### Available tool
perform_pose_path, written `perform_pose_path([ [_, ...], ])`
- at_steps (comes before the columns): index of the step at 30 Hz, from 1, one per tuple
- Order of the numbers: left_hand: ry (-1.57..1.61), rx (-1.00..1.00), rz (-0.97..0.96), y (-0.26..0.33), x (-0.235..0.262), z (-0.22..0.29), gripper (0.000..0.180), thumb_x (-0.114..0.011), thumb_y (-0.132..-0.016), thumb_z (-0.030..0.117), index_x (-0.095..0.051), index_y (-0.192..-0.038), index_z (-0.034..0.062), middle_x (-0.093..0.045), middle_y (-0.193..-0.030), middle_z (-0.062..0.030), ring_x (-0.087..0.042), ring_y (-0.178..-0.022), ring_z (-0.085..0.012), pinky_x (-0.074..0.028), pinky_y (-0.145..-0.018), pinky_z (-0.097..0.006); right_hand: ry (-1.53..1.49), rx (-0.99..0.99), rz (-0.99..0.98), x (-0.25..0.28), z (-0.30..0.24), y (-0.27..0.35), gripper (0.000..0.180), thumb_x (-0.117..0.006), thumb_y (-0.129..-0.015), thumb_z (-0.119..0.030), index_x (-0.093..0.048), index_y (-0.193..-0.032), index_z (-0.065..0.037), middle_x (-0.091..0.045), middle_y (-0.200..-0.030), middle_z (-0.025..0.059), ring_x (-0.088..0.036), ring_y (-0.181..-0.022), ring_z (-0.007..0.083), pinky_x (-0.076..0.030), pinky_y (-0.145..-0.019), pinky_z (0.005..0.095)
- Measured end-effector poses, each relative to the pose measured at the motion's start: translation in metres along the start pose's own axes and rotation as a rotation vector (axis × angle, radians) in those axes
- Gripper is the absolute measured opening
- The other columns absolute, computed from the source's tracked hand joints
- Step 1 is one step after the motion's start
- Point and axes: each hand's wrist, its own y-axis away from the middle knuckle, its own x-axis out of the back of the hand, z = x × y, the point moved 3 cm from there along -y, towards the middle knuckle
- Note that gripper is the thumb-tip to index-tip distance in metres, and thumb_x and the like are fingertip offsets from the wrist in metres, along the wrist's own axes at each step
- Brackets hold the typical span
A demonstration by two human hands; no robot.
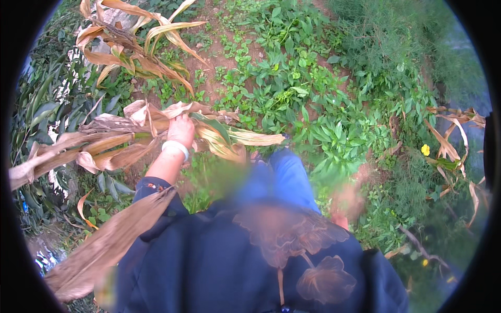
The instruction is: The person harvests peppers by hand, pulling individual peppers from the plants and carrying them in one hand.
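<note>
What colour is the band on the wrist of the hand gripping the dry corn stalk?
White: the wristband on the left hand, seen in the head view.

Green leafy weeds [292, 88] carpet ground ahead of me, bare reddish soil [211, 73] showing between them. Second dried corn plant [133, 44] stands farther off at upper left. Yellow flower [425, 149] at right, beside withered brown leaves [451, 143]. My blue trouser leg [284, 177] below. Dark jacket with brown floral pattern [271, 250] fills lower view.
</note>
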Motion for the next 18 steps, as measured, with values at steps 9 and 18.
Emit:
perform_pose_path([
  [9,0.127,0.005,-0.091,-0.029,0.010,0.008,0.037,-0.052,-0.081,0.008,-0.054,-0.117,0.0004,-0.060,-0.110,-0.0140,-0.060,-0.100,-0.0262,-0.048,-0.086,-0.037,0.131,0.257,-0.112,0.035,-0.030,-0.038,0.022,-0.051,-0.093,-0.020,-0.057,-0.102,-0.001,-0.063,-0.076,0.0099,-0.064,-0.063,0.0191,-0.053,-0.054,0.0308],
  [18,0.149,0.049,-0.120,-0.028,-0.028,-0.013,0.039,-0.063,-0.075,0.012,-0.056,-0.113,0.0052,-0.061,-0.103,-0.0151,-0.062,-0.096,-0.0290,-0.050,-0.083,-0.040,-0.194,-0.085,-0.071,0.078,-0.083,-0.058,0.025,-0.052,-0.094,-0.024,-0.056,-0.108,-0.003,-0.061,-0.080,0.0095,-0.063,-0.062,0.0187,-0.052,-0.053,0.0306],
])
